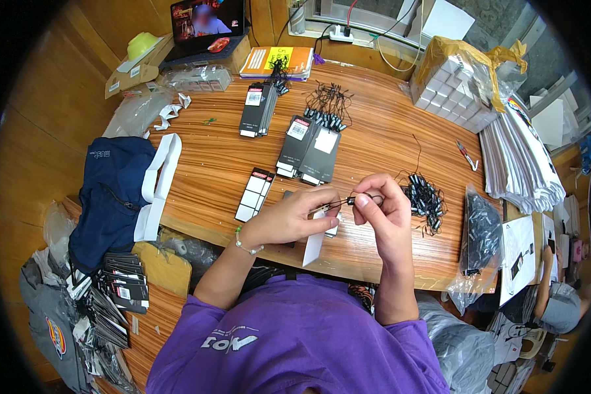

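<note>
My left hand (294, 213) pinches a hang tag (313, 248), its white side hanging down below the fingers. Between the two hands runs a thin black string with a small black clip (351, 201). The thumb and fingers of my right hand (389, 213) close on the string's loop beside that clip. Just right of this hand lies a tangled pile of black tag strings (425, 202). Past my left hand is a dark sheet with white label squares (254, 194). Dark grey hang tags (292, 154) are stacked farther back, with more strings (329, 108) behind them.
Another tag stack (257, 108) stands back left, near a laptop (207, 26). Navy clothing (108, 197) hangs over the left edge. At right are a bag of small white boxes (456, 88), piled white paper (519, 157) and a bag of strings (481, 233). Someone else sits far right.
</note>
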The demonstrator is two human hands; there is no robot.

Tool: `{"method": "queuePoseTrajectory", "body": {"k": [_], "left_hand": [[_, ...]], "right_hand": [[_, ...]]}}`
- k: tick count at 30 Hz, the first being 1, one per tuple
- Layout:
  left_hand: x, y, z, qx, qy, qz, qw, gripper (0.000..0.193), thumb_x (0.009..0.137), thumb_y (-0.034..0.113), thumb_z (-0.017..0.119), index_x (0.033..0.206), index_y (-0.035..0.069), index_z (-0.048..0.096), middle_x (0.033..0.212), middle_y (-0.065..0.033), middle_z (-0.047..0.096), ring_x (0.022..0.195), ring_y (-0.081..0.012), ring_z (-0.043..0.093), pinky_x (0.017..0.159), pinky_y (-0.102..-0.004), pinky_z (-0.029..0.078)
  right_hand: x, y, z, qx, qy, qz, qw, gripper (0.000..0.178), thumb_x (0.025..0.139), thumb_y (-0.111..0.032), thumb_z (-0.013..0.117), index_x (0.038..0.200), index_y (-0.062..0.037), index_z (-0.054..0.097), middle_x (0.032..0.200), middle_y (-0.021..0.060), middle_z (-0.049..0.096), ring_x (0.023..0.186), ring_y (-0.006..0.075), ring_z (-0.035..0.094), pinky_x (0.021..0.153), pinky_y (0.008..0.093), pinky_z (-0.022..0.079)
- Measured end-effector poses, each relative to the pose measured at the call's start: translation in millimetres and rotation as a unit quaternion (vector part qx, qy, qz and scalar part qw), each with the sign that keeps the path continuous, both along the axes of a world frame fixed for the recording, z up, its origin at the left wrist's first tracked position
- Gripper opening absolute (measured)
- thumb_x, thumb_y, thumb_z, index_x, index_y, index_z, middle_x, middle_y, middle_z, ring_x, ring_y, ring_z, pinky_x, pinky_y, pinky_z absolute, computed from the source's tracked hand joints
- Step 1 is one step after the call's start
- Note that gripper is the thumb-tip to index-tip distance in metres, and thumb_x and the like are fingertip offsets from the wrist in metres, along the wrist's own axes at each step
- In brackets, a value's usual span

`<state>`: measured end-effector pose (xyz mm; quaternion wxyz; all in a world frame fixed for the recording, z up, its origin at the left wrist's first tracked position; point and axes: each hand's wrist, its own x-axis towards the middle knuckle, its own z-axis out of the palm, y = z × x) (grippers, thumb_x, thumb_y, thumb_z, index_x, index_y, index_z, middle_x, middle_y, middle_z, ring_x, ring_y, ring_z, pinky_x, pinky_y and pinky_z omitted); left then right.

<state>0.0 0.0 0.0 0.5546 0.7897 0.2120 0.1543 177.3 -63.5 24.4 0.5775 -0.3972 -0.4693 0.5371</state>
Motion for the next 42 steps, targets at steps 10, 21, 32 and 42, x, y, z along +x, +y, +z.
{"method": "queuePoseTrajectory", "body": {"k": [10,21,32,42], "left_hand": [[4,-18,4,0.007,-0.105,0.069,0.992,0.031,0.085,0.014,0.055,0.110,0.003,0.041,0.098,-0.0097,0.047,0.095,-0.0208,0.049,0.085,-0.0313,0.039],[9,-21,-1,0.099,-0.101,0.110,0.984,0.039,0.081,0.025,0.064,0.107,0.005,0.044,0.103,-0.0114,0.047,0.100,-0.0250,0.049,0.087,-0.0343,0.038],[11,-22,-5,0.046,-0.069,0.082,0.993,0.038,0.080,0.025,0.065,0.104,0.003,0.047,0.101,-0.0096,0.048,0.093,-0.0226,0.050,0.084,-0.0299,0.039],[6,-18,-22,-0.255,-0.201,0.066,0.943,0.025,0.091,0.010,0.051,0.113,0.003,0.042,0.102,-0.0017,0.049,0.097,-0.0079,0.048,0.084,-0.0230,0.039]], "right_hand": [[2,5,-6,0.061,0.049,-0.111,0.991,0.008,0.087,-0.002,0.053,0.095,-0.0003,0.052,0.068,-0.0001,0.050,0.054,0.0051,0.043,0.049,0.0182,0.033],[8,5,-5,0.072,0.035,-0.138,0.987,0.009,0.087,-0.002,0.053,0.096,-0.0001,0.053,0.067,-0.0009,0.049,0.055,0.0046,0.043,0.050,0.0180,0.033],[7,4,-4,0.062,0.006,-0.090,0.994,0.010,0.087,-0.002,0.052,0.096,0.0004,0.053,0.070,-0.0001,0.050,0.057,0.0042,0.044,0.051,0.0174,0.034],[17,19,-12,0.066,-0.121,-0.074,0.988,0.018,0.092,-0.010,0.047,0.094,0.0034,0.059,0.077,0.0059,0.060,0.071,0.0107,0.055,0.065,0.0226,0.044]]}}
